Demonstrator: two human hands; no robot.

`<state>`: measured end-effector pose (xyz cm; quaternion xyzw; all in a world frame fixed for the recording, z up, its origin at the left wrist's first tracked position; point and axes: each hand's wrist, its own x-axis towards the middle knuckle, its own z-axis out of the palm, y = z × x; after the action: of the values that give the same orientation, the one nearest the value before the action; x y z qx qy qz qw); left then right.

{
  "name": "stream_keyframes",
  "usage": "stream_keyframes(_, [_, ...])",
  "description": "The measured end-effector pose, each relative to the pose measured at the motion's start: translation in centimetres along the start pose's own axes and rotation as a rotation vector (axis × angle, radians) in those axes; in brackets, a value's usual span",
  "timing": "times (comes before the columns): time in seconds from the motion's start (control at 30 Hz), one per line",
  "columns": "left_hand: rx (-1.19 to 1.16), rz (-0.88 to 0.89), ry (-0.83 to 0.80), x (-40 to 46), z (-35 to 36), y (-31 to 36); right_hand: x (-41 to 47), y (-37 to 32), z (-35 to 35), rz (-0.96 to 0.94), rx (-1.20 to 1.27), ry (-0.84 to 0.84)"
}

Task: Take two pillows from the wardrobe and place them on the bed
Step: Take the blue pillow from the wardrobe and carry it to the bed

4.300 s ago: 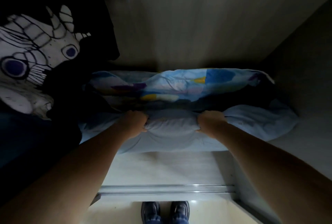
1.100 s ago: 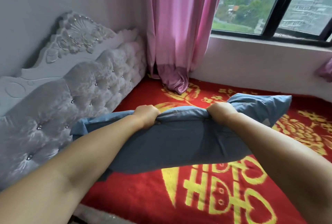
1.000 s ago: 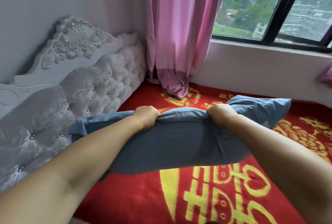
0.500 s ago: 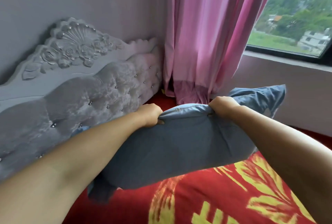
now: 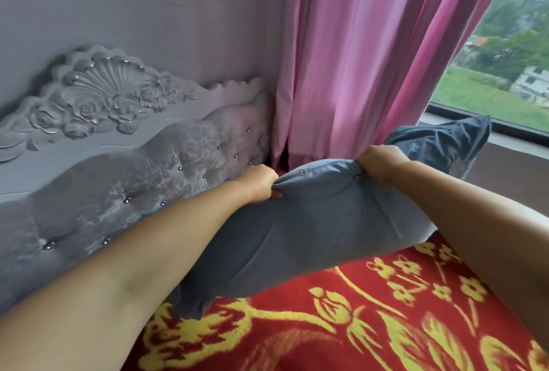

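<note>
A grey-blue pillow (image 5: 300, 237) hangs just above the bed, tilted with its right end higher. My left hand (image 5: 260, 183) grips its top edge on the left, and my right hand (image 5: 377, 159) grips the same edge further right. The bed is covered by a red blanket with yellow flowers (image 5: 371, 320). The pillow's lower left corner is close to the blanket, near the headboard. No second pillow is in view, and the wardrobe is out of sight.
A grey tufted headboard with carved shell and roses (image 5: 118, 138) runs along the left. A pink curtain (image 5: 371, 52) hangs behind the pillow at the bed's far corner. A window (image 5: 511, 52) with its sill lies to the right.
I took the pillow out of the wardrobe and carried it to the bed. In the last second it moved toward the headboard corner and the view swung left.
</note>
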<state>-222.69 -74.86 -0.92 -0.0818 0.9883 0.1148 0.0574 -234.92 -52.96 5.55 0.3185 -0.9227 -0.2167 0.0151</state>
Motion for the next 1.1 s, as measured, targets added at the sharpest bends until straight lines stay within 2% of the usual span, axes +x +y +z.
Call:
stream_keyframes(0.27, [-0.053, 0.032, -0.051, 6.6, 0.9, -10.8, 10.2, -6.5, -0.9, 0.069, 0.067, -0.091])
stream_keyframes(0.43, [-0.11, 0.019, -0.065, 10.5, 1.0, -16.7, 16.4, -9.5, -3.1, 0.006, 0.007, -0.205])
stream_keyframes(0.67, [-0.273, -0.033, 0.003, 15.8, 2.1, -18.8, 25.1, -8.7, -4.2, -0.067, -0.088, -0.269])
stream_keyframes(0.83, [-0.476, -0.184, 0.009, 22.9, 4.6, -19.0, 35.7, -6.9, -4.5, -0.215, -0.176, -0.34])
stream_keyframes(0.97, [-0.644, -0.334, -0.007, 30.6, 8.8, -20.8, 47.2, -8.0, -0.5, -0.393, -0.26, -0.31])
stream_keyframes(1.1, [-0.57, -0.452, -0.079, 37.5, 15.7, -24.3, 57.1, -11.6, 9.5, -0.469, -0.267, -0.315])
